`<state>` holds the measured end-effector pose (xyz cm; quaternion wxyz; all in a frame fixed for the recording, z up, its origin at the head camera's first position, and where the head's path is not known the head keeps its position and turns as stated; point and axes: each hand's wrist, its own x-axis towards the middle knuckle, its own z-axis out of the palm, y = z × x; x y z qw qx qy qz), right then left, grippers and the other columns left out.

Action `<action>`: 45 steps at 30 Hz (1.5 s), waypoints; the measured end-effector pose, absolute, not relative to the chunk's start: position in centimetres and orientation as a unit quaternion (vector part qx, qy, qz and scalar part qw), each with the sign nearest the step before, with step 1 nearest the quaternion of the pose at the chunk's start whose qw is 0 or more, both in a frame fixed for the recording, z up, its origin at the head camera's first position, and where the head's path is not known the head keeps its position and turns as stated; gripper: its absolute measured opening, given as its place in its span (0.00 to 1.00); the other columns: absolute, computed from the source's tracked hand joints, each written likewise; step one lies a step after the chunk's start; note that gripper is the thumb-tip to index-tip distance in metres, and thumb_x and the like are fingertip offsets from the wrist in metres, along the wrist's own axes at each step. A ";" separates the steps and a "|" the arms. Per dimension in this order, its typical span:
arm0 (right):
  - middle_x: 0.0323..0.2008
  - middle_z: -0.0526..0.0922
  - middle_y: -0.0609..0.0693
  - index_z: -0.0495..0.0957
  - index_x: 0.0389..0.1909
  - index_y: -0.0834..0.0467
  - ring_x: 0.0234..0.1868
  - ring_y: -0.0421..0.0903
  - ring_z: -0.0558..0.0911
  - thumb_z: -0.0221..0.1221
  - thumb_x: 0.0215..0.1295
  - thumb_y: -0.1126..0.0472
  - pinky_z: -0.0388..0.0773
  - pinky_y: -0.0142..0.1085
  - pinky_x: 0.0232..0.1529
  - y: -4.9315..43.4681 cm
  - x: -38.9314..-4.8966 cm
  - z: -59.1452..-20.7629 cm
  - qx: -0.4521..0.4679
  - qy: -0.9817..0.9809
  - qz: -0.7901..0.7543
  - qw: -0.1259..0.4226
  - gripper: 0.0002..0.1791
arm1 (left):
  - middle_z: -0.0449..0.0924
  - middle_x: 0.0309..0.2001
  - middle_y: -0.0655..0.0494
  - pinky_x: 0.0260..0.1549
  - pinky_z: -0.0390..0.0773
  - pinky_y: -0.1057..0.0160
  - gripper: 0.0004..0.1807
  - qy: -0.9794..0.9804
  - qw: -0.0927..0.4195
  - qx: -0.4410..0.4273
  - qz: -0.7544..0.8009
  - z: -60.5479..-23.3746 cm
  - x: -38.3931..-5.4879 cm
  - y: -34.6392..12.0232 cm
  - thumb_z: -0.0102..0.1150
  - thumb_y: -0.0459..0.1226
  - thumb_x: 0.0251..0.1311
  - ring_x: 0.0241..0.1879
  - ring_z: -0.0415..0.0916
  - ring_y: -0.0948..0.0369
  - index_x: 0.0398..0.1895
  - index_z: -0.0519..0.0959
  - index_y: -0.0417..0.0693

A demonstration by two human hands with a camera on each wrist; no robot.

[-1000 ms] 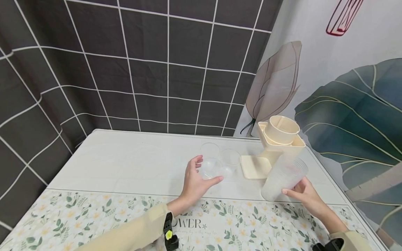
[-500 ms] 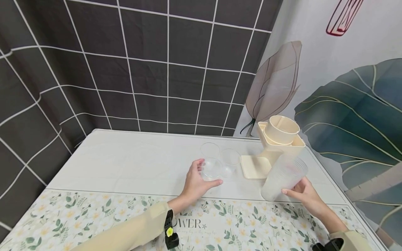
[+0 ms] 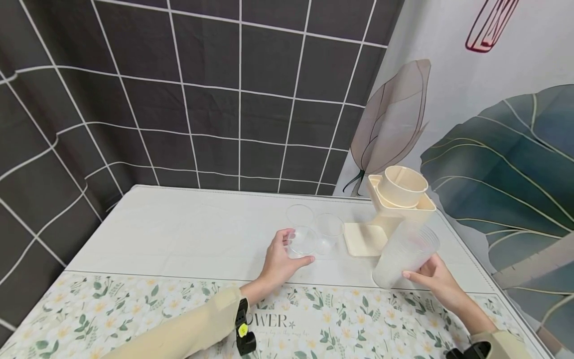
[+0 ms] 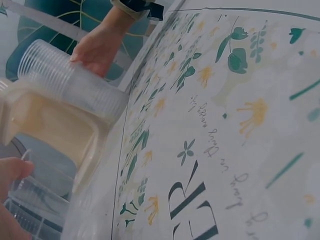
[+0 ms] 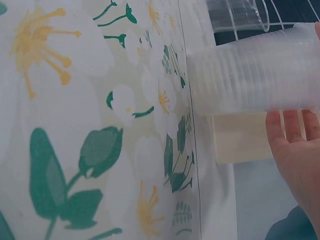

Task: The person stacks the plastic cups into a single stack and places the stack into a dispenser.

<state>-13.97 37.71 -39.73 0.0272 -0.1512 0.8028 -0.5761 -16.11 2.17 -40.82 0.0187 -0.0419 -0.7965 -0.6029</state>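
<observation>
In the head view my left hand (image 3: 279, 260) curls round a clear plastic cup (image 3: 303, 242) standing on the table, fingers on its far side and thumb at the near side. The left wrist view shows my fingers (image 4: 14, 171) at the rim of that cup. Two more clear cups (image 3: 329, 225) stand close behind and beside it. To the right, my right hand (image 3: 434, 280) holds a tall nested stack of clear plastic cups (image 3: 403, 259), tilted to the right. In the right wrist view several fingertips (image 5: 274, 120) press against the stack's side.
Behind the stack stands a cream-coloured stand (image 3: 414, 215) with a round cup-shaped top (image 3: 405, 187) and a flat base (image 3: 365, 239). The table (image 3: 179, 239) has a white back part and a flower-printed front part. Dark grid cloth (image 3: 202, 114) hangs behind it.
My left fingertips and thumb have drawn slightly closer together round the clear cup. The right hand and the stack have stayed in place.
</observation>
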 end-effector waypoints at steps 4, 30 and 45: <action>0.56 0.69 0.26 0.53 0.68 0.44 0.54 0.21 0.73 0.56 0.63 0.74 0.76 0.19 0.47 37.8 -14.0 -39.8 -0.151 0.803 -0.575 0.026 0.39 | 0.70 0.59 0.44 0.60 0.72 0.49 0.41 -0.795 0.025 -0.050 -0.604 -40.8 -16.0 2.1 0.73 0.39 0.46 0.59 0.68 0.48 0.63 0.63 0.41; 0.56 0.70 0.26 0.54 0.68 0.43 0.54 0.20 0.72 0.55 0.61 0.76 0.75 0.18 0.47 37.9 -13.9 -40.0 -0.148 0.803 -0.577 0.020 0.40 | 0.73 0.59 0.50 0.61 0.72 0.54 0.40 -0.778 0.017 -0.109 -0.619 -39.3 -14.9 3.3 0.73 0.41 0.46 0.58 0.70 0.51 0.64 0.66 0.43; 0.56 0.69 0.26 0.54 0.67 0.41 0.53 0.19 0.72 0.56 0.62 0.75 0.75 0.18 0.47 37.8 -13.9 -39.8 -0.142 0.810 -0.568 0.025 0.39 | 0.78 0.53 0.57 0.54 0.76 0.62 0.37 -0.770 0.036 -0.138 -0.621 -36.6 -14.9 4.3 0.75 0.42 0.43 0.50 0.73 0.59 0.60 0.72 0.52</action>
